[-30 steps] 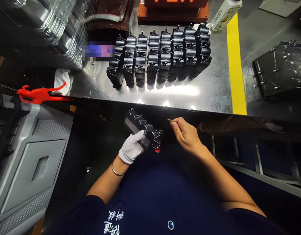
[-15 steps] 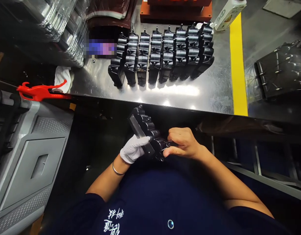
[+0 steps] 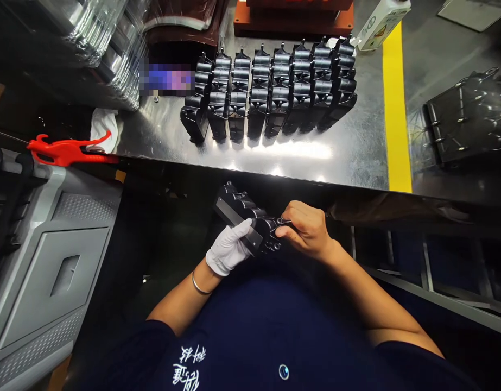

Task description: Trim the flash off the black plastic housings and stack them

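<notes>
My left hand (image 3: 229,250), in a white glove, is closed around a black moulded plastic part (image 3: 244,209) with a flat side and a row of rounded ribs and small rings. The part is held tilted, in front of the bench edge. My bare right hand (image 3: 305,228) is pinched at the part's near right end. Something thin and dark shows between its fingertips, too small and covered to name. Several similar black plastic parts (image 3: 259,92) stand in a row on the metal bench (image 3: 152,136).
A red air blow gun (image 3: 67,151) and a white cloth (image 3: 104,130) lie at the left, above a grey plastic case (image 3: 50,271). Wrapped stacks (image 3: 107,70) stand at the back left. A white bottle (image 3: 382,24), yellow tape (image 3: 397,108) and another black part (image 3: 470,117) are at the right.
Both hands and the held part have shifted slightly right. The part has turned a little flatter, and my right hand's fingertips have risen along its end.
</notes>
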`<state>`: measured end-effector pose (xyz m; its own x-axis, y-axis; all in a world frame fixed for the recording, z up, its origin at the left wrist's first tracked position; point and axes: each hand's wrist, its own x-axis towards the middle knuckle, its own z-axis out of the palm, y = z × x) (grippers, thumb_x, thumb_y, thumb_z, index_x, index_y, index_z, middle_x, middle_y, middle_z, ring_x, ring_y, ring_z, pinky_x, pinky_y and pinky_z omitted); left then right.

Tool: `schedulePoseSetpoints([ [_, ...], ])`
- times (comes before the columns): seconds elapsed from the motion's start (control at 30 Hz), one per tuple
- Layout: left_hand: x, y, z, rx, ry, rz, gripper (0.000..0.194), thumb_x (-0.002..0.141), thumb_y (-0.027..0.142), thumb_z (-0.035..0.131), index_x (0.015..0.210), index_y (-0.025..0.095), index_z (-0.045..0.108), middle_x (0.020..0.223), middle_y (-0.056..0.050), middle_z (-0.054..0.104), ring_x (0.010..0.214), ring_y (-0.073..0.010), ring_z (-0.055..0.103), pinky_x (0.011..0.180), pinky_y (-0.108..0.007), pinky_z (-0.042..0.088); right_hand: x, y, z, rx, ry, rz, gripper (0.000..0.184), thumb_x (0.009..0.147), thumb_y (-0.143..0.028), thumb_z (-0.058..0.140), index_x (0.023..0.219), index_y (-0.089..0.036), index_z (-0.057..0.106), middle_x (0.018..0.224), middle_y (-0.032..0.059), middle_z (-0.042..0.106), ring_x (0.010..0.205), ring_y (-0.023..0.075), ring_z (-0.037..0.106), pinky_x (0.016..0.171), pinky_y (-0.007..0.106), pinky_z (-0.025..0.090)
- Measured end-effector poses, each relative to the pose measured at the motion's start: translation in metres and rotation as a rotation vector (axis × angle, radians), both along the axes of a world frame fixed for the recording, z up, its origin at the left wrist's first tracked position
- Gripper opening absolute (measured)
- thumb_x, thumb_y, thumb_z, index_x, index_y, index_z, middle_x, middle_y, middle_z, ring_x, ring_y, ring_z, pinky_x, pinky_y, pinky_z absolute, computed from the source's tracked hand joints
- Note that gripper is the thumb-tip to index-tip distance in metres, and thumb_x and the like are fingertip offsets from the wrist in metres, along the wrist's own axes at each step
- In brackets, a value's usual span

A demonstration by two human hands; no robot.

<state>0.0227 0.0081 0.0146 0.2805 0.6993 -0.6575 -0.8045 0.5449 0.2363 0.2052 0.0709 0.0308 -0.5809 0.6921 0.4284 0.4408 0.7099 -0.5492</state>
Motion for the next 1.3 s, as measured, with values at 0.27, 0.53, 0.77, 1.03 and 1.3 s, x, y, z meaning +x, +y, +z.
schedulePoseSetpoints([
  [0.27, 0.001, 0.007, 0.016, -0.247, -0.266, 0.061, 0.028, 0.096, 0.014, 0.039, 0.096, 0.012, 0.067, 0.085, -0.004, 0.073, 0.081, -0.0095, 0.071, 0.085, -0.019, 0.054, 0.013, 0.015, 0.009, -0.096, -0.039, 0.076, 0.041, 0.1, -0.037, 0.032, 0.07, -0.019, 0.054, 0.057, 0.0001, 0.05, 0.05, 0.0109, 0.044, 0.052, 0.025, 0.034],
  [0.53, -0.001, 0.007, 0.026, -0.274, -0.287, 0.044, 0.029, 0.097, 0.018, 0.038, 0.107, 0.013, 0.064, 0.083, -0.002, 0.073, 0.079, -0.0094, 0.071, 0.088, -0.02, 0.054, 0.02, 0.031, 0.013, 0.035, -0.227, 0.12, 0.043, 0.096, -0.04, 0.043, 0.06, -0.019, 0.055, 0.052, -0.0006, 0.047, 0.048, 0.0102, 0.041, 0.047, 0.027, 0.024],
  [0.77, -0.001, 0.006, 0.031, -0.316, -0.342, 0.012, 0.032, 0.098, 0.019, 0.035, 0.097, 0.009, 0.065, 0.079, -0.004, 0.073, 0.075, -0.0096, 0.071, 0.082, -0.017, 0.054, 0.025, 0.036, 0.018, -0.166, -0.143, 0.341, 0.04, 0.095, -0.035, 0.047, 0.058, -0.02, 0.051, 0.05, -0.0031, 0.043, 0.046, 0.0088, 0.039, 0.048, 0.025, 0.027],
  [1.03, 0.002, 0.004, 0.03, -0.289, -0.355, -0.073, 0.028, 0.095, 0.015, 0.04, 0.087, 0.009, 0.066, 0.082, -0.006, 0.074, 0.081, -0.014, 0.072, 0.087, -0.023, 0.055, 0.035, 0.031, 0.014, -0.608, -0.083, 0.526, 0.043, 0.095, -0.033, 0.048, 0.055, -0.018, 0.047, 0.051, -0.0053, 0.037, 0.046, 0.0065, 0.034, 0.048, 0.023, 0.028],
  [1.3, -0.012, 0.023, 0.037, -0.187, -0.227, 0.23, 0.037, 0.101, 0.025, 0.031, 0.1, 0.014, 0.067, 0.065, 0.001, 0.071, 0.075, -0.0115, 0.072, 0.081, -0.021, 0.056, 0.029, 0.023, 0.013, -0.924, 0.05, 0.267, 0.049, 0.094, -0.05, 0.043, 0.078, -0.014, 0.072, 0.054, -0.002, 0.047, 0.051, 0.0088, 0.041, 0.051, 0.024, 0.035],
])
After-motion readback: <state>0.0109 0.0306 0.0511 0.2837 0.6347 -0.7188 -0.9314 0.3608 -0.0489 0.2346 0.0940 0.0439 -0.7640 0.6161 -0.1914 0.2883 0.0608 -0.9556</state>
